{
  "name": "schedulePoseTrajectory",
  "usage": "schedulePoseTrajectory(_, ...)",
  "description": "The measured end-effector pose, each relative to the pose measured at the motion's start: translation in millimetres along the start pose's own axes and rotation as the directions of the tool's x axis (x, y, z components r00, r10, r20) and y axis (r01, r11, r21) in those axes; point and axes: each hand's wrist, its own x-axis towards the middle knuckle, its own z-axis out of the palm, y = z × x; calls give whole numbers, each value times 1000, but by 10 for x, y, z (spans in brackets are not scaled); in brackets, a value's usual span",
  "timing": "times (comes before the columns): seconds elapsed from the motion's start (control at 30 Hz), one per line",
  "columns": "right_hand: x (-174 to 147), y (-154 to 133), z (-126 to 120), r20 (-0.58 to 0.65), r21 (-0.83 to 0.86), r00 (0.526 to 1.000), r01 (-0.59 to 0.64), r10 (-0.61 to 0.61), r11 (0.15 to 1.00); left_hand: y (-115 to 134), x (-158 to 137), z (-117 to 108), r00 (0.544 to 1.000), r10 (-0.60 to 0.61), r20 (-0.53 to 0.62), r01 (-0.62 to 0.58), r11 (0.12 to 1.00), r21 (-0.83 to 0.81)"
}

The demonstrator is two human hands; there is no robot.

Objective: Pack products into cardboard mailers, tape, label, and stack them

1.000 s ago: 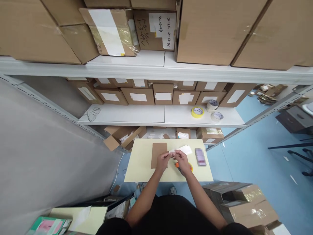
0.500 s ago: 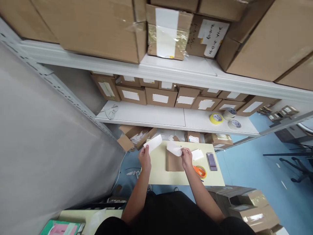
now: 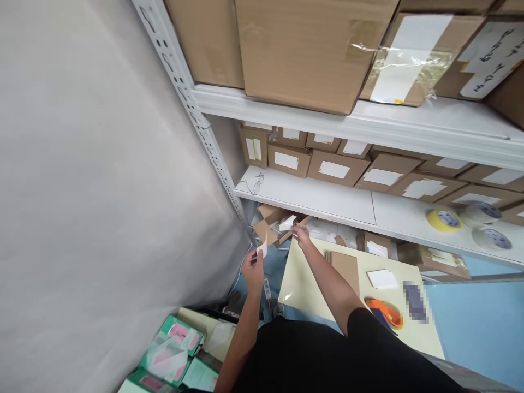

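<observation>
Working from the head view: left hand [image 3: 252, 268] is pinched nearly closed, thumb against fingers, holding a small white slip [image 3: 262, 249] by its lower part. Slip is up in front of the fingertips, upper end curling; it's clear of the desk [image 3: 297, 278], off that desk's left edge.

Right hand [image 3: 301, 233] is stretched out across the desk toward the open carton [image 3: 269, 212], fingers partly extended. White piece [image 3: 287, 222] sits just past its fingertips, over or in the carton mouth; can't tell whether the hand has hold of it. Carton flaps are splayed, on the near side of the rack, below the middle shelf [image 3: 319, 194].

On the desk: flat brown cardboard [image 3: 346, 270] lying beyond the right forearm, white stack [image 3: 382, 279] to the right of it, then a pixelated dark object [image 3: 416, 300] further right. Nearer the body, an orange tool [image 3: 385, 312] overlaps a yellow ring [image 3: 399, 321].

Middle shelf: labelled boxes [image 3: 334, 168] in a row at the back, thin wire-like item [image 3: 256, 184] at the left end, yellow tape roll [image 3: 445, 219] at the right beside two pale rolls [image 3: 493, 239]. Large cartons [image 3: 307, 54] fill the top shelf.

Floor: white power strip [image 3: 267, 288] left of the desk. Green-and-pink packs [image 3: 176, 349] lie at lower left, by the grey wall [image 3: 102, 164].
</observation>
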Motion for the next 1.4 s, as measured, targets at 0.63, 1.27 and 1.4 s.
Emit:
schedulePoseTrajectory(0.63, -1112, 436, -2071, -234, 189, 946, 272, -226, 944, -302, -1010, 1372, 349, 268, 898, -699, 712, 59)
schedulePoseTrajectory(1.27, -511, 606, -3400, -121, -818, 966, 33, -227, 575, -1257, -1993, 2388, 816, -233, 529, -132, 816, 562)
schedulePoseTrajectory(1.4, -358, 662, -3503, -80, -781, 981, 50, -179, 623, -1297, -2075, 2486, 836, -262, 483, -143, 745, 652)
